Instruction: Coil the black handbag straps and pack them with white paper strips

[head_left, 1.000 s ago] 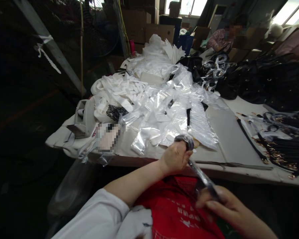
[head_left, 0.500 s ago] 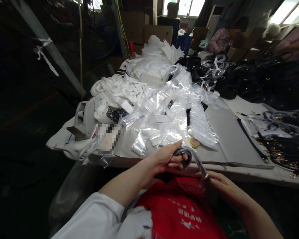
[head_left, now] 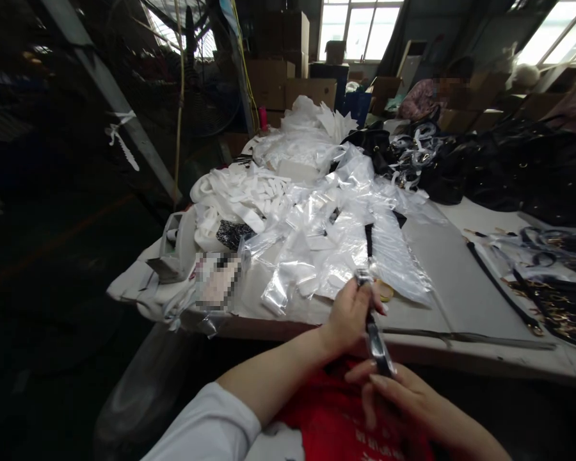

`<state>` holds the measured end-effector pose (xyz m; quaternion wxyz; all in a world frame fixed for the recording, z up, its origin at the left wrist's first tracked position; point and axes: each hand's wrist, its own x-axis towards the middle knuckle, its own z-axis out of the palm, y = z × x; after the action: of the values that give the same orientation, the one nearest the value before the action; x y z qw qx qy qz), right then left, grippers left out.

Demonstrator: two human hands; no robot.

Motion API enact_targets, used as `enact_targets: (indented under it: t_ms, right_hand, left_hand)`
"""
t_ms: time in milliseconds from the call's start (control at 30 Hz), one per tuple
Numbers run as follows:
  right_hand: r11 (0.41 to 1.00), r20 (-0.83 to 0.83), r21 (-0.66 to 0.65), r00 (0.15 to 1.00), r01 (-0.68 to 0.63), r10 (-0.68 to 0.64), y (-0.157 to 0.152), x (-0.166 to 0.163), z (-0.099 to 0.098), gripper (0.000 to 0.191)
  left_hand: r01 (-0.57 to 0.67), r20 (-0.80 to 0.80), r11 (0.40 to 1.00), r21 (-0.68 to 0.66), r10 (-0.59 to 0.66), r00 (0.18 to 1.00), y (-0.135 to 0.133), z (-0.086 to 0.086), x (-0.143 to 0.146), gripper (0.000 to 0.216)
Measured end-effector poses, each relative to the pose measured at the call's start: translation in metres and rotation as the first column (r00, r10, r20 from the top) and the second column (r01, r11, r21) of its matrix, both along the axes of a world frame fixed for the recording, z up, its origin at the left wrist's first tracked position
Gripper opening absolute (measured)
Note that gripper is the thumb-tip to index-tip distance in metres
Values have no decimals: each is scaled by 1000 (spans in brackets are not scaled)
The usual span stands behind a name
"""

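While the left hand (head_left: 350, 314) is shut tight around the top part of the wrapped strap (head_left: 375, 336), the right hand (head_left: 398, 397) pinches the low end with its fingertips, so both grips are closed on the same thing. The wrapped strap runs in a slanted line from one grip down to the other, just above the red apron (head_left: 331, 422) and a little in front of the worktop (head_left: 441, 269) edge. I think a good way to hold it is to pull it gently straight, with the two grips apart, so the shiny cover does not bunch up or slip. The left grip should not squeeze too hard, or the thin cover may crumple. The wrapped strap is thin, flat and dark, with clear shiny plastic around it. A small silver metal piece sticks out just above the left grip. Right behind that grip lies a small yellowish tape roll (head_left: 385, 291), and past it a heap of clear plastic bags (head_left: 336, 243). To the right of both grips a long thin stick (head_left: 461, 336) lies along the worktop edge. Farther right lies a loose black strap (head_left: 499, 282), well apart from the hands. Black bags (head_left: 509, 166) are piled far behind.
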<state>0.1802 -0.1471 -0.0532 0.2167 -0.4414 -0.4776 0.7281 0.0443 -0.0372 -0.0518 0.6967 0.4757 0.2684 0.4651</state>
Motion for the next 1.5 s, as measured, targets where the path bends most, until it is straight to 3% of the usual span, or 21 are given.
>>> enact_targets:
  t_ms: [67, 167, 233, 300, 367, 400, 467, 533, 633, 700, 767, 900, 1033, 1133, 1233, 1333, 1400, 1433, 1500]
  right_hand:
    - [997, -102, -55, 993, 56, -61, 1, 1, 9, 46]
    - [992, -71, -87, 993, 92, -98, 6, 17, 19, 38]
    - [999, 76, 7, 996, 35, -35, 10, 29, 25, 33]
    - [981, 302, 151, 951, -122, 72, 15, 38, 31, 31]
    - [930, 490, 202, 853, -309, 177, 20, 43, 35, 30]
    - [906, 545, 186, 808, -379, 226, 23, 45, 37, 32]
    - [879, 600, 144, 747, -455, 288, 27, 47, 37, 39]
    - [875, 630, 172, 733, -453, 256, 30, 48, 34, 41]
    - [891, 645, 310, 762, -332, 60, 32, 49, 20, 39]
    - [888, 608, 410, 788, -209, -95, 31, 46, 7, 41]
    - [869, 529, 485, 825, -102, -198, 28, 37, -7, 44]
    - [837, 261, 535, 918, 120, -298, 21, -2, -30, 43]
    - [748, 101, 518, 839, 415, -535, 16, -35, -39, 43]
    - [737, 141, 526, 811, 425, -568, 17, -36, -42, 46]
    - [739, 229, 555, 784, 381, -576, 19, -21, -40, 47]
    - [757, 330, 596, 778, 267, -534, 22, 1, -29, 47]
    - [818, 422, 564, 814, 109, -399, 23, 14, -18, 43]
    - [851, 467, 524, 828, 23, -310, 23, 19, -13, 42]
    - [891, 525, 442, 835, -101, -166, 22, 23, -8, 39]
  left_hand:
    - [62, -319, 936, 347, 55, 946, -12, -9, 0, 37]
    - [338, -593, 677, 654, 180, 785, -18, -15, -11, 38]
    - [514, -678, 494, 702, 241, 695, -17, -16, -20, 40]
    - [639, -732, 365, 678, 256, 631, -16, -18, -26, 44]
    - [708, -770, 303, 638, 235, 593, -17, -21, -29, 50]
    - [726, -785, 300, 619, 213, 581, -18, -23, -29, 51]
    - [738, -811, 351, 576, 132, 570, -19, -26, -30, 51]
    - [734, -828, 474, 486, -19, 561, -17, -28, -31, 49]
    - [733, -742, 668, 126, -427, 517, -9, -26, -39, 53]
    - [719, -479, 678, -152, -687, 547, -3, -25, -44, 55]
    - [711, -140, 633, -306, -769, 624, 1, -26, -47, 58]
    - [685, 296, 608, -402, -621, 726, 5, -31, -41, 60]
    - [655, 530, 601, -458, -406, 744, 3, -30, -33, 63]
    - [638, 576, 589, -496, -327, 749, -2, -28, -30, 62]
    - [547, 484, 614, -570, -287, 827, -7, -30, -27, 59]
    - [317, 257, 776, -545, -205, 944, -8, -34, -25, 50]
    - [164, 39, 909, -383, -161, 986, -6, -36, -27, 47]
    - [151, -78, 951, -269, -177, 981, -5, -36, -28, 47]
    - [274, -291, 960, -58, -279, 915, -2, -34, -31, 45]
